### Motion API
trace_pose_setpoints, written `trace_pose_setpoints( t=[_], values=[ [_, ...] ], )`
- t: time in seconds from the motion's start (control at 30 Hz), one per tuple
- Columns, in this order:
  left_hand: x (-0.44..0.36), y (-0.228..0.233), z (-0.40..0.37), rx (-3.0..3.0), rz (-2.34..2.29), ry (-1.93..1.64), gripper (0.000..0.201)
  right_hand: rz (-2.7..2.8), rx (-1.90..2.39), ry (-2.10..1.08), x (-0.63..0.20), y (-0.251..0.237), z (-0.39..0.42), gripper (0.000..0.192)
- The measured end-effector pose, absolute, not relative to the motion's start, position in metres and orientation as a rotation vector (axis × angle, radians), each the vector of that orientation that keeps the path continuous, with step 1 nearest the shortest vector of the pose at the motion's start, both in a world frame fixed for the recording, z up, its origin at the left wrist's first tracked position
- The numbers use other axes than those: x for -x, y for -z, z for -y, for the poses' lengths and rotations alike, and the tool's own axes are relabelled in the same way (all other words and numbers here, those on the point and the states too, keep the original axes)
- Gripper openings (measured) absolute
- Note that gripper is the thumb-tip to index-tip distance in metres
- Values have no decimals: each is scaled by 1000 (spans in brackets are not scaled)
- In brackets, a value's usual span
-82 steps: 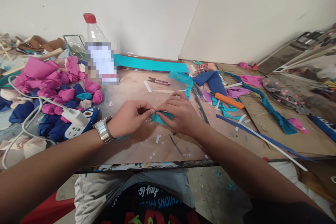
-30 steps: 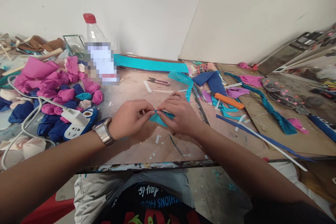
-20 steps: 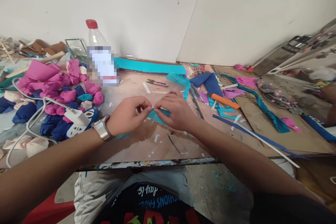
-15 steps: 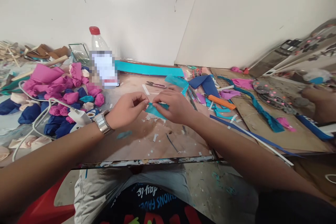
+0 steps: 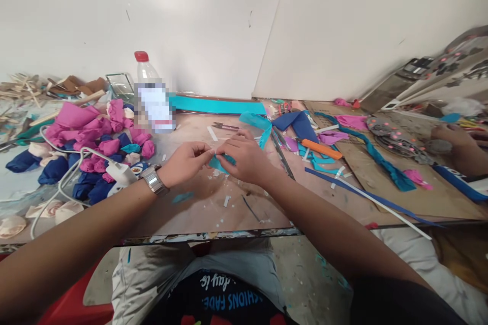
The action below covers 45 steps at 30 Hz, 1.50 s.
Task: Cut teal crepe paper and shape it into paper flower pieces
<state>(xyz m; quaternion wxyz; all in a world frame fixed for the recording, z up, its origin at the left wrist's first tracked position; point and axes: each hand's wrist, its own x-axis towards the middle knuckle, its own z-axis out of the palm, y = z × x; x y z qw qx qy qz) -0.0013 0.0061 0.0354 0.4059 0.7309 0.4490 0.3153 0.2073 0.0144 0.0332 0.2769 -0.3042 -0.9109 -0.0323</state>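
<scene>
Between my two hands is a small turquoise piece of crepe paper [image 5: 218, 164], pinched low over the middle of the table. My left hand [image 5: 186, 162], with a metal watch on the wrist, has thumb and forefinger closed at the paper's left end. My right hand [image 5: 244, 157] has its fingers curled over the right end and hides part of it. A looser turquoise strip [image 5: 254, 121] lies just beyond my right hand. Small thread snips [image 5: 225, 126] rest on the table behind my hands.
Pink, blue and cream paper rosettes [image 5: 87, 127] crowd the left, with a white charger cable [image 5: 81, 162]. A phone [image 5: 157, 106] leans on a bottle [image 5: 145, 68]. An orange cutter [image 5: 321, 148] and strips lie right. Another person's hand [image 5: 452, 142] is at the far right.
My right hand has moved slightly left and closer to my left hand. Less of the turquoise paper shows between them. The view has shifted slightly.
</scene>
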Motion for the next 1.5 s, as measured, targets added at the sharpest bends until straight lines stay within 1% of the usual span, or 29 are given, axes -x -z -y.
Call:
trace_pose_setpoints(
  t=[0.13,0.3,0.43,0.7,0.87,1.07,1.3,1.5],
  values=[
    [3,-30,-2,-1856,-1126,-780,41,2448,763,84,-207,-29,-12,15],
    [4,-24,0,-1810,-1105,-832,37,2424,754,2,-208,-25,-12,11],
    [2,-21,3,-1752,-1109,-892,34,2403,782,-50,-212,-22,-10,16],
    [0,-13,7,-1778,-1092,-859,32,2452,795,-18,-216,-19,-12,15],
    [3,-10,5,-1836,-1120,-858,33,2483,793,-20,-218,-18,-14,19],
    [2,-11,4,-1822,-1087,-850,37,2497,788,-24,-218,-16,-14,19],
    [1,-9,3,-1827,-1128,-814,30,2495,754,-49,-217,-13,-13,17],
    [1,-7,3,-1787,-1147,-829,30,2503,783,-55,-216,-13,-13,14]
  ],
)
